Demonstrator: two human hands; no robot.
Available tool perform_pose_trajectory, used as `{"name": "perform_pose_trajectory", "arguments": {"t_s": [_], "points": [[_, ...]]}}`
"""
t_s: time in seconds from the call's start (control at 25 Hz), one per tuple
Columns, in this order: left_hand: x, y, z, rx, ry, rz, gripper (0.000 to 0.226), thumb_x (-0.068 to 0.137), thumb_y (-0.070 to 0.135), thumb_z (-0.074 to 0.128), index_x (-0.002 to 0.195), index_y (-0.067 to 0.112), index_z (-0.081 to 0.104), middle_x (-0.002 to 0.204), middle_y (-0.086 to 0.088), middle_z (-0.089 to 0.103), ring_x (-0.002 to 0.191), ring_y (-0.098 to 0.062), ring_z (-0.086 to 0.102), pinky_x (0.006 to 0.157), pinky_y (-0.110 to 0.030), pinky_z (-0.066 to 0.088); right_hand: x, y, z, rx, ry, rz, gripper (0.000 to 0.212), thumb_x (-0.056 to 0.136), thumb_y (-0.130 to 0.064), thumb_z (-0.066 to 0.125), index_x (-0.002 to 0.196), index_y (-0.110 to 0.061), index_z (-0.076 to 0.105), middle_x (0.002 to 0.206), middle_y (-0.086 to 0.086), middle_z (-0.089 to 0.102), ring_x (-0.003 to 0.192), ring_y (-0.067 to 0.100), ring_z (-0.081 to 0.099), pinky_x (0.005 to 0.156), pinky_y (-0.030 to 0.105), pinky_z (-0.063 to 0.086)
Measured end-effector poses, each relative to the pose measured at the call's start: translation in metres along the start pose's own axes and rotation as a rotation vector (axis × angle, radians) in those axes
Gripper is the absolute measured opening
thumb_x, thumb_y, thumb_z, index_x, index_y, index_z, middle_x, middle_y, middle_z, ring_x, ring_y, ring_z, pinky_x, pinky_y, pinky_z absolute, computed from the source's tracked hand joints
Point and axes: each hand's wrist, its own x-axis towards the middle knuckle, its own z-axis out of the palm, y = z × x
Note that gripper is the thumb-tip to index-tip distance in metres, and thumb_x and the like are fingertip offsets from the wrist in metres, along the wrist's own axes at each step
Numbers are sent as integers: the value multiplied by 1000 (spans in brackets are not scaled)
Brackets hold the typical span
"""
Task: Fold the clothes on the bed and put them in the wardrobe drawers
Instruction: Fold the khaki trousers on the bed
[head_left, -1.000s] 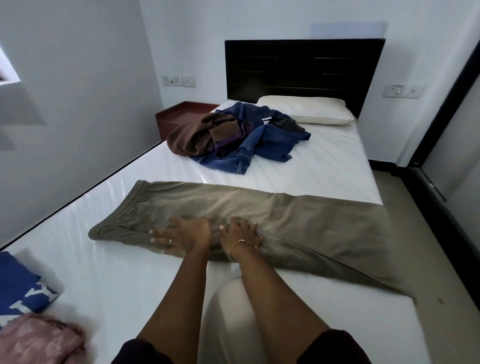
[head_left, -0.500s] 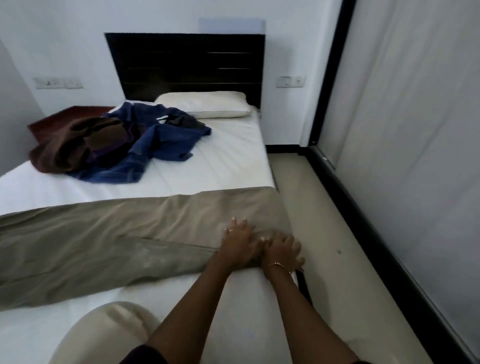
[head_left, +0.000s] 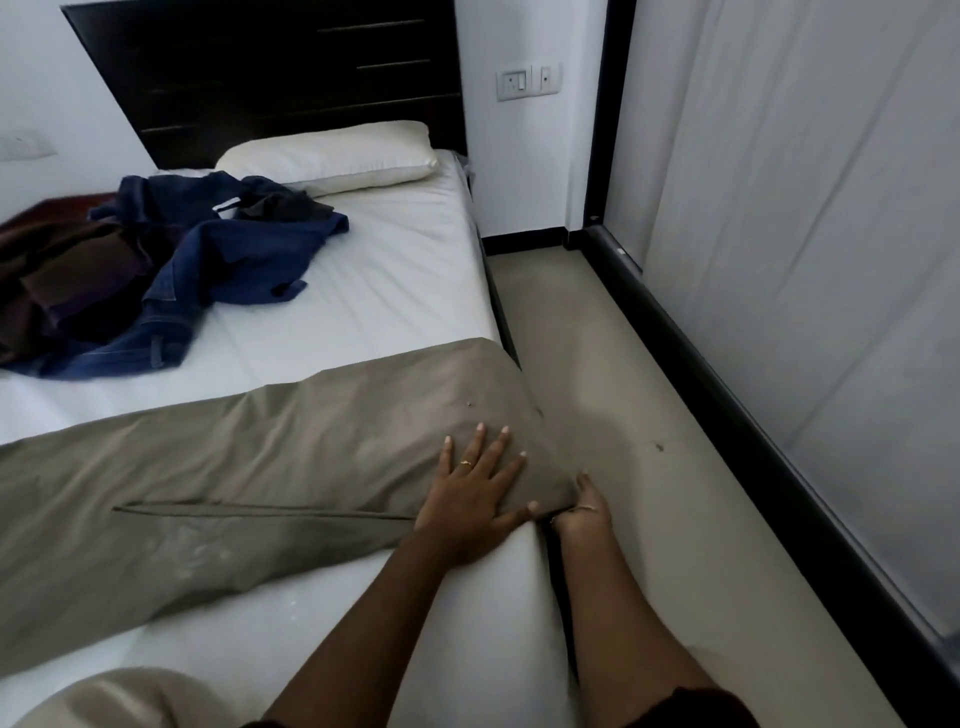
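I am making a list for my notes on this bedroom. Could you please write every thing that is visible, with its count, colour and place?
trousers: 1, khaki, laid flat across the bed, cuff end hanging over the right edge
pile of clothes: 1, blue denim with brown and dark pieces, unfolded, far left of bed
pillow: 1, cream, at the headboard
bed sheet: 1, white
headboard: 1, black
switch plate: 1, white, wall right of headboard
floor: beige, right of bed
left hand: flat on the trouser cuff, ring on one finger
right hand: beside the mattress edge, grips the hanging cuff
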Motion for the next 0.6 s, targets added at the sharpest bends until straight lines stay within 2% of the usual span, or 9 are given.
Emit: {"name": "perform_pose_trajectory", "arguments": {"t_s": [0.12, 0.2, 0.24, 0.32, 0.36, 0.44, 0.48, 0.52, 0.6], "points": [[2, -2, 0, -48, -33, 5, 117, 54, 82, -28, 150, 30, 14, 159, 5, -5, 145, -19, -12, 112, -44, -15, 9, -26, 8, 25, 88, -141, 28, 87, -21, 54, 105, -1, 61, 123, 11, 59, 92, 29, 61, 62, 29, 52], [-1, -3, -9, -171, -74, -44, 104, 66, 82, -16, 149, 29, 19, 159, 7, 0, 146, -15, -7, 114, -42, -11, 4, -47, 30, -29, 19, -356, 20, 86, -8, 53, 104, -3, 59, 125, 6, 56, 98, 29, 61, 69, 30, 54], [-1, -2, -20, -339, -93, -105, 86, 81, 73, -4, 148, 26, 24, 158, 6, 8, 146, -15, 0, 116, -41, -7, -5, -56, 43, -161, -23, -502, 35, 83, -2, 54, 118, -6, 55, 131, 9, 54, 106, 29, 59, 78, 36, 54], [-1, -3, -43, -1117, -29, -315, 55, 99, 49, 15, 138, 20, 42, 149, -4, 37, 137, -17, 32, 116, -37, 16, -31, -55, 70, -682, -140, -855, 71, 82, 4, 55, 145, -16, 30, 137, 17, 49, 118, 32, 53, 96, 45, 47], [-3, -8, -52, -1515, 65, -415, 51, 99, 48, 19, 131, 20, 47, 135, -10, 52, 123, -20, 48, 108, -35, 31, -50, -45, 78, -967, -258, -974, 78, 84, 1, 56, 149, -19, 17, 139, 19, 46, 122, 33, 50, 101, 44, 43], [-9, -27, -64, -1999, 312, -536, 55, 94, 59, 22, 117, 20, 53, 96, -9, 69, 88, -20, 66, 86, -34, 51, -70, -19, 79, -1329, -605, -1006, 79, 84, -4, 51, 145, -26, 6, 140, 20, 43, 129, 30, 44, 111, 34, 32], [-15, -39, -67, -2160, 400, -560, 57, 91, 64, 26, 108, 19, 57, 81, -6, 70, 74, -18, 67, 74, -33, 56, -72, -7, 75, -1418, -729, -934, 78, 77, -1, 45, 143, -25, 11, 138, 20, 46, 132, 26, 41, 113, 27, 27], [-20, -49, -70, -2269, 446, -583, 59, 88, 66, 32, 104, 18, 60, 78, -5, 71, 71, -18, 68, 69, -33, 57, -73, 0, 71, -1463, -788, -873, 77, 69, 0, 39, 141, -22, 22, 134, 18, 50, 132, 24, 41, 113, 21, 24], [-34, -59, -79, -2290, 435, -656, 59, 83, 63, 44, 105, 13, 63, 92, -10, 72, 81, -26, 68, 69, -35, 57, -72, 9, 59, -1550, -761, -970, 73, 61, -3, 35, 131, -16, 51, 123, 10, 62, 124, 24, 52, 107, 21, 35]]}}
